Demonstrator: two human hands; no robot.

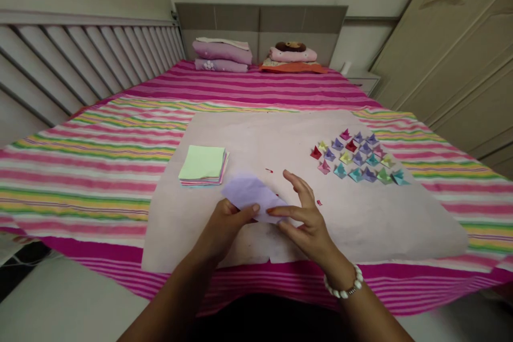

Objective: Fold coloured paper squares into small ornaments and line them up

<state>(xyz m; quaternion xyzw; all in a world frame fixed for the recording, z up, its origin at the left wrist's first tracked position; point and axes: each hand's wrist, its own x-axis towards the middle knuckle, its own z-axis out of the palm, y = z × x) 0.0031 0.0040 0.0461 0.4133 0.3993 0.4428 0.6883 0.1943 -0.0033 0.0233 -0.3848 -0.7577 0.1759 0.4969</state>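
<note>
A sheet of purple origami paper [250,190] is held up at the middle, over a large pale sheet [248,131]. My left hand [224,227] grips its lower left edge, thumb on top and the other fingers hidden beneath. At the right corner of the paper, my right hand [308,222] has a fingertip on the surface and the thumb at the edge, while its other fingers are raised. To the left lies a stack of square coloured papers [202,163], light green on top. Several small folded paper pieces [358,158] in many colours sit in rows at the right.
Small red scraps [319,202] lie on the pale sheet. A striped bedspread [92,171] spreads around it. Folded bedding [222,54] and a pillow pile [293,55] rest by the headboard [260,24]. A slatted rail [88,64] runs along the left, a wardrobe [452,53] at right.
</note>
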